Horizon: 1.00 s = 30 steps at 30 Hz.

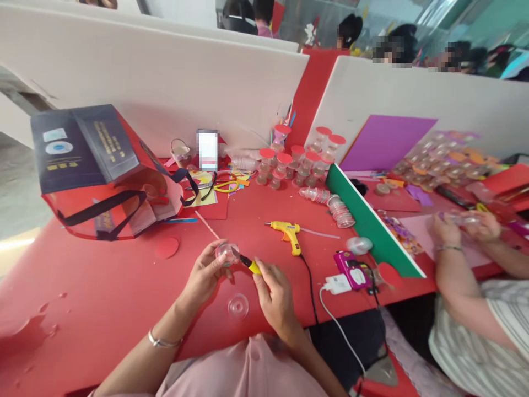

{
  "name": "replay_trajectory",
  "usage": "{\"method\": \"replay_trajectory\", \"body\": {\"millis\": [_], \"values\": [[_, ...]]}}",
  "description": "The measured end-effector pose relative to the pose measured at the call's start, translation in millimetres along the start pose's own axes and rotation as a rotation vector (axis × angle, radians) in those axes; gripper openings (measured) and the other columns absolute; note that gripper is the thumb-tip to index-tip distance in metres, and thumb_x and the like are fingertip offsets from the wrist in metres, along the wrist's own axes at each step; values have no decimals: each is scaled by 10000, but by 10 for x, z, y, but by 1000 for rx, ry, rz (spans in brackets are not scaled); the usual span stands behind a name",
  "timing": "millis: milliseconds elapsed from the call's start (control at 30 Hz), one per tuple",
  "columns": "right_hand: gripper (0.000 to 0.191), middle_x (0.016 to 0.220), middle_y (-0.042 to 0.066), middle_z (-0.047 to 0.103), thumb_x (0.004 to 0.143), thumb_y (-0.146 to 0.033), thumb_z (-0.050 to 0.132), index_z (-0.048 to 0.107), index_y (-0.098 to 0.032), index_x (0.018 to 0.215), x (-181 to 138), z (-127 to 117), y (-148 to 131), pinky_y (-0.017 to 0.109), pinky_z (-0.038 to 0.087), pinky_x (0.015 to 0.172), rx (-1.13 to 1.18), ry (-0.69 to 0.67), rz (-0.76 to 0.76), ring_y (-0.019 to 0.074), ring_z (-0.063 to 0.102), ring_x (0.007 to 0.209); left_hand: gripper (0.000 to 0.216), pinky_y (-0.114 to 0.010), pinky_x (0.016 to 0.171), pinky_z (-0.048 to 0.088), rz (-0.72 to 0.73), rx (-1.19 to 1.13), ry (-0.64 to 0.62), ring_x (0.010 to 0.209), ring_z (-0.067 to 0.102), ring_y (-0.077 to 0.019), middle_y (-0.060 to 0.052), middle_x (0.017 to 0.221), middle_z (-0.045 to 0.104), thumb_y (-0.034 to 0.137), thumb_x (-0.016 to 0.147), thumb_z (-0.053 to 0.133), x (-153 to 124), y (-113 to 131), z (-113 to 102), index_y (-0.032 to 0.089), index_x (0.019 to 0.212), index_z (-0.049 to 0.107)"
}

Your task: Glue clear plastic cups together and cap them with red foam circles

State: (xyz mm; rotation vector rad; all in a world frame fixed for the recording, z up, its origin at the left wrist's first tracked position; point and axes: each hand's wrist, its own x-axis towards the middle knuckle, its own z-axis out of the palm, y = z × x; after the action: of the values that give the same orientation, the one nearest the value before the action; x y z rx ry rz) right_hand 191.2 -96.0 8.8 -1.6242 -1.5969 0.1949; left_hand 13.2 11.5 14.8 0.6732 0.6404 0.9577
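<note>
Between the fingers of my left hand [210, 267] is a small clear plastic cup [226, 253] with a pinkish rim. My right hand [273, 292] grips a slim tool [247, 261] with a yellow and black handle; its dark tip meets the cup, though the exact kind of tool is unclear. A thin pink-and-white striped stick [206, 225] reaches up and left from near my left fingers. Just below both hands, a clear round plastic piece [238, 306] lies on the red table [136, 309]. A yellow glue gun [289, 234] rests beyond my right hand, with its glue stick behind it.
A red and dark bag [99, 171] stands at left, near a red disc [167, 247]. Cups with red tops [283, 160] and stacked cups [341, 211] sit behind. A green divider [372, 226], a purple power strip [351, 270] with cables, and a co-worker's hands [467, 229] are right.
</note>
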Motion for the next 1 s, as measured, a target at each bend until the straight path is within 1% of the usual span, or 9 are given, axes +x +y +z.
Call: {"method": "replay_trajectory", "body": {"millis": [67, 167, 233, 367, 467, 533, 667, 833, 1000], "values": [[402, 1075, 87, 743, 1060, -227, 500, 585, -246, 1453, 11, 7, -7, 354, 577, 885, 15, -11, -2, 201, 691, 979, 459, -295, 537, 634, 2, -10, -2, 834, 757, -226, -118, 1154, 742, 246, 858, 806, -5, 17, 7, 213, 1274, 616], [398, 1045, 85, 742, 1057, -231, 508, 595, -246, 1445, 20, 19, -15, 352, 583, 880, 18, -13, -1, 201, 696, 961, 528, -315, 502, 632, -7, -5, -16, 677, 729, -182, -105, 1113, 749, 266, 880, 787, -18, 39, 14, 243, 1360, 569], [389, 1026, 84, 738, 1056, -242, 515, 607, -236, 1433, 21, 21, -17, 346, 584, 872, 15, -15, 7, 198, 695, 945, 522, -327, 469, 628, -20, 10, -27, 629, 714, -175, -110, 1114, 745, 295, 896, 769, -25, 37, 11, 240, 1370, 559], [382, 992, 80, 733, 1058, -252, 511, 619, -229, 1424, 22, 3, -23, 331, 581, 842, 11, -11, 22, 192, 694, 921, 481, -304, 437, 613, 9, 18, -47, 722, 739, -218, -111, 1094, 735, 336, 866, 802, -16, -10, -14, 215, 1279, 587], [378, 977, 79, 732, 1056, -256, 520, 627, -229, 1417, 22, -15, -35, 336, 579, 839, 11, -15, 6, 194, 693, 903, 450, -252, 420, 578, 64, 43, -43, 686, 717, -195, -74, 963, 735, 323, 823, 848, 0, -46, -31, 204, 1179, 598], [377, 973, 77, 733, 1053, -257, 529, 630, -228, 1415, 23, -23, -42, 338, 577, 841, 16, -23, -1, 195, 690, 900, 419, -223, 416, 554, 83, 73, -25, 663, 701, -173, -60, 933, 729, 307, 823, 849, 7, -57, -35, 201, 1141, 597], [375, 961, 76, 737, 1055, -267, 528, 636, -236, 1413, 41, -37, -65, 333, 571, 831, 4, -21, -13, 195, 688, 892, 415, -200, 416, 523, 100, 114, -16, 638, 679, -141, -64, 998, 726, 342, 830, 844, 13, -59, -34, 202, 1126, 589], [365, 934, 71, 739, 1055, -281, 527, 649, -230, 1396, 69, -45, -115, 331, 564, 818, -35, -23, -52, 194, 685, 867, 492, -165, 385, 435, 134, 139, 21, 586, 641, -109, -79, 1046, 733, 406, 753, 900, 26, -74, -52, 191, 1059, 582], [367, 933, 71, 732, 1047, -273, 545, 650, -232, 1396, 53, -29, -114, 332, 564, 806, -27, -44, -59, 193, 678, 855, 478, -157, 400, 401, 142, 161, 53, 482, 524, -36, -57, 1060, 734, 406, 766, 889, 32, -64, -61, 201, 1035, 551]]}}
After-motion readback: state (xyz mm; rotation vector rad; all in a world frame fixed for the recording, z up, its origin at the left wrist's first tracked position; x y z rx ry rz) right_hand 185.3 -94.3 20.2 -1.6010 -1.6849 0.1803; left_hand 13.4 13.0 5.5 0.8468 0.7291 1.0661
